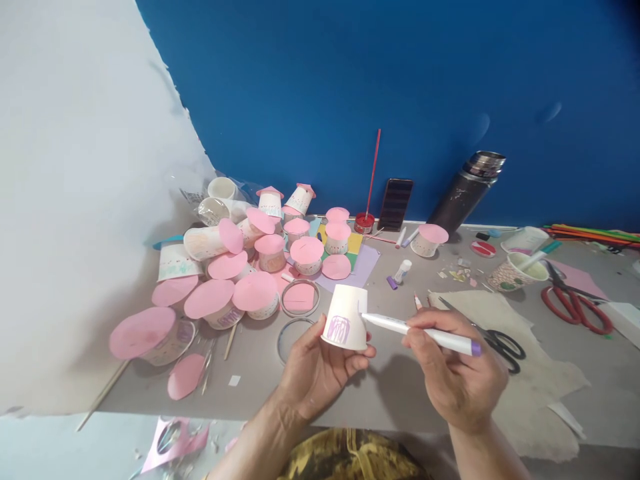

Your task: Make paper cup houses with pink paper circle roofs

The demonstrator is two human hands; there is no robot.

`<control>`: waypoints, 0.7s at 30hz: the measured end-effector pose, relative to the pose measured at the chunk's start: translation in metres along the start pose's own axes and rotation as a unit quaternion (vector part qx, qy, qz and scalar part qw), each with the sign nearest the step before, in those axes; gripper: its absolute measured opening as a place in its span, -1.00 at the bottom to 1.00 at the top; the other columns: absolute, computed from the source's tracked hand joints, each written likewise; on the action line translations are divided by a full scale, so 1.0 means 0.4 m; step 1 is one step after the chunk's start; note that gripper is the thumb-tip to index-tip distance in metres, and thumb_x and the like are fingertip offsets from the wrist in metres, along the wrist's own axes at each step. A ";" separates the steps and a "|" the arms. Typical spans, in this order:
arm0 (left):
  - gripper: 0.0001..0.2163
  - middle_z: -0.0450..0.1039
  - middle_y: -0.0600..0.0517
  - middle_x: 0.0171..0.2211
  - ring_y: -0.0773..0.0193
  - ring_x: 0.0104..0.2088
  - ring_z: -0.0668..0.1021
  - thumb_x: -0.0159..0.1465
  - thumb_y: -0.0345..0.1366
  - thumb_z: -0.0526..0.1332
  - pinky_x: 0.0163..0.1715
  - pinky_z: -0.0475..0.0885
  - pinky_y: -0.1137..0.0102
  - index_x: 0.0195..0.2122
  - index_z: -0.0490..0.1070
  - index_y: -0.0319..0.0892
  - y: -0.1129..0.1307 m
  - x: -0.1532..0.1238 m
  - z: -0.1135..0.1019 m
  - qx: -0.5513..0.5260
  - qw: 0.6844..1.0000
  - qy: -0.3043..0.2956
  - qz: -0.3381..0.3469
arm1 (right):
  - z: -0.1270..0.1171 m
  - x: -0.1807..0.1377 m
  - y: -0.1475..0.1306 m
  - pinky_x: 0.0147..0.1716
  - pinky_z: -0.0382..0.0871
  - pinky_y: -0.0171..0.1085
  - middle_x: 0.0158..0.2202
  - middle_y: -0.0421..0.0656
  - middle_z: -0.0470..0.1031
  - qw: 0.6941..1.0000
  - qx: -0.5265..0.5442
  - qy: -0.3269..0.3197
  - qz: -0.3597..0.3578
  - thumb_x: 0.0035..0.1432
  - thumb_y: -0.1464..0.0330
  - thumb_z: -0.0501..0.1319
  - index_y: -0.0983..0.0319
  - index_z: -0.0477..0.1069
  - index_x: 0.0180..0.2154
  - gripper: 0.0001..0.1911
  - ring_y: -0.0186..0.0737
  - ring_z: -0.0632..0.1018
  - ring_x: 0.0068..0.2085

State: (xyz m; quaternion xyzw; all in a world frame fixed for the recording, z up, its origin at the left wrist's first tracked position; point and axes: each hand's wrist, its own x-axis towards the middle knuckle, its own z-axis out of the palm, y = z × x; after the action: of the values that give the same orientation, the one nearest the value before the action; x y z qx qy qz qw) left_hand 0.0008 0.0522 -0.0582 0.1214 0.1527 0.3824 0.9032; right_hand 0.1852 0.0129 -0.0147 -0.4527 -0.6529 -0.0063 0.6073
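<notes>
Risk, we judge: a smeared or stray stroke, if the paper cup (351, 300) turns in our left grip (315, 377) or the marker (445, 339) presses its wall too hard. Left grip is closed on the cup's rim end, thumb and fingers on opposite sides; cup sits inverted above the palm. Right grip (460, 373) pinches the marker, tip at the cup's side.
</notes>
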 end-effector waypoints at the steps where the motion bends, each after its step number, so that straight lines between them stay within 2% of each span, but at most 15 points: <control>1: -0.57 0.65 -0.26 -0.18 0.01 -0.23 0.71 0.38 -0.06 0.24 -0.21 0.59 0.34 -0.03 0.58 -0.40 0.000 0.000 -0.001 0.000 1.000 0.000 -0.001 | 0.000 0.001 -0.001 -0.35 0.51 -0.36 -0.40 -0.22 0.57 1.000 -0.002 0.008 -0.001 0.25 0.49 0.30 0.22 0.50 -0.20 -0.91 -0.31 0.60 -0.39; 7: -0.55 0.65 -0.30 -0.17 -0.01 -0.21 0.71 0.39 -0.05 0.22 -0.21 0.59 0.33 0.00 0.56 -0.42 -0.003 -0.001 -0.007 0.000 1.000 -0.001 -0.003 | 0.007 0.008 -0.001 -0.54 0.39 -0.40 -0.44 -0.25 0.56 0.999 -0.012 0.031 0.038 0.27 0.46 0.30 0.22 0.51 -0.23 -0.96 -0.43 0.46 -0.58; 21: -0.58 0.66 -0.26 -0.18 0.01 -0.23 0.71 0.36 -0.07 0.25 -0.22 0.59 0.34 -0.02 0.58 -0.38 -0.001 -0.003 0.001 0.007 1.000 -0.002 0.001 | 0.017 0.009 -0.005 -0.50 0.44 -0.41 -0.40 -0.21 0.61 0.999 -0.011 0.028 0.023 0.25 0.46 0.30 0.22 0.49 -0.20 -0.93 -0.36 0.56 -0.50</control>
State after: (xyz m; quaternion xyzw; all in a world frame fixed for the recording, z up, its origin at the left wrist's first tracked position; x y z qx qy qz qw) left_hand 0.0004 0.0511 -0.0577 0.1282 0.1533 0.3821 0.9022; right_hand 0.1794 0.0177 -0.0126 -0.4739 -0.6252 -0.0119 0.6200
